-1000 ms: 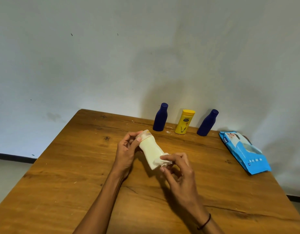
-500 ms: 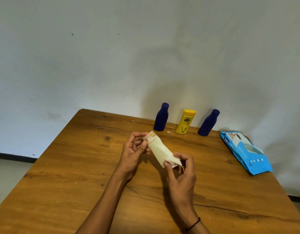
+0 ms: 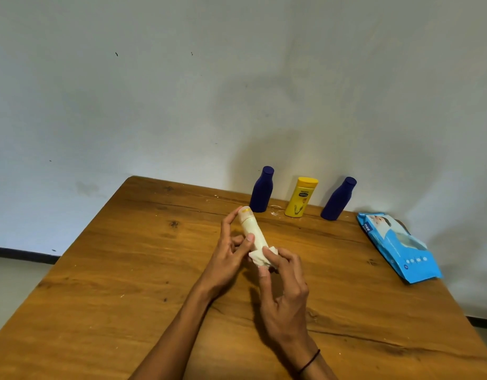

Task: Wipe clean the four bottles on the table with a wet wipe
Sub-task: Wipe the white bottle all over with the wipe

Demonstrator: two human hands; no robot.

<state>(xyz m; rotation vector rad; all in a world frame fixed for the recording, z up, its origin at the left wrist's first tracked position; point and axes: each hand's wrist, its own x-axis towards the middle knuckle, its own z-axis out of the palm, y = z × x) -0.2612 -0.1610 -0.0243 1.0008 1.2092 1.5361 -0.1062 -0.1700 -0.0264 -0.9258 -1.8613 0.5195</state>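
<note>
Since the earlier frames the cream bottle (image 3: 251, 229) has swung from lying slantwise across the hands to standing nearly upright, its cap end now pointing toward the far edge of the table (image 3: 105, 283), and the right hand has come in closer under it. The left hand (image 3: 228, 259) holds the bottle from the left side, its fingers curled loosely round the body with one fingertip up by the cap and the thumb pressed against the middle. The right hand (image 3: 284, 286) pinches the crumpled white wet wipe (image 3: 260, 257) between thumb and fingers and presses it round the bottle's lower end; a dark band sits on that wrist. Both hands and the bottle are held above the middle of the table, a little toward its far edge. Along the far edge, against the wall, three more bottles stand in a row: a dark blue bottle (image 3: 261, 190), a yellow bottle (image 3: 301, 197) just to its right, and a second dark blue bottle (image 3: 338, 200) further right, each apart from the next. Near the far right corner a blue wipes pack (image 3: 398, 250) lies flat, well apart from the hands.
</note>
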